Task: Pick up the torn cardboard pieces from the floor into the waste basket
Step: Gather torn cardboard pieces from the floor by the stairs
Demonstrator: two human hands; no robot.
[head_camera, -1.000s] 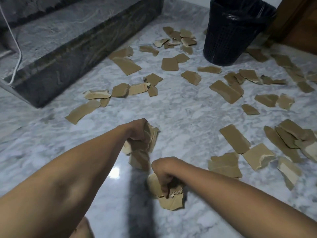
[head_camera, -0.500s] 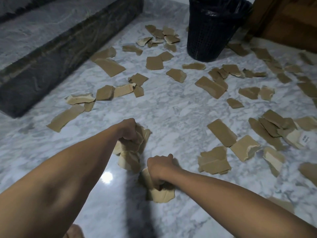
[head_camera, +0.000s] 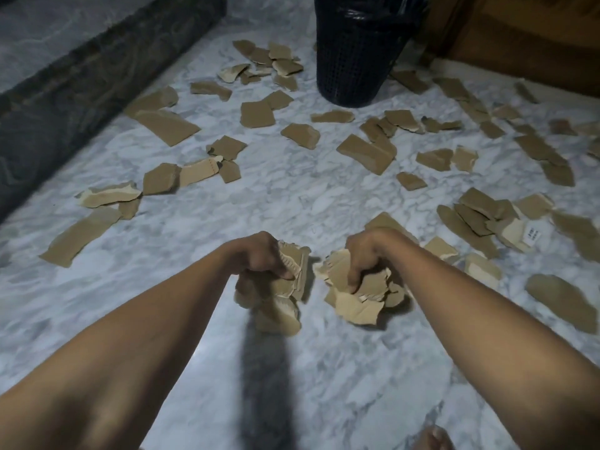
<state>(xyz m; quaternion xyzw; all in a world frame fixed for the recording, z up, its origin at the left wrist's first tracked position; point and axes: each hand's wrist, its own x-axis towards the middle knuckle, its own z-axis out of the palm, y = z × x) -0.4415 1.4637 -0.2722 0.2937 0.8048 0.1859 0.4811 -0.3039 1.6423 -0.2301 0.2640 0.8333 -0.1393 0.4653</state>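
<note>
Torn brown cardboard pieces (head_camera: pixel 355 306) hung bunched over the white marble floor (head_camera: pixel 292 196), gripped by the left hand (head_camera: pixel 259 258) and right hand (head_camera: pixel 363 254); loose outer scraps might drop before reaching the black mesh waste basket (head_camera: pixel 354 60) beyond.

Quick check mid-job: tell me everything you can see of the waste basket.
The waste basket is black, seemingly plastic, with lattice walls narrowing toward the base. A shiny black bag lines it. It stands upright on the marble floor at the far end, brown wood to its right. The frame cuts off its rim, so its contents are unseen. Close around its base lie torn cardboard pieces; only the floor plainly touches it.
</note>
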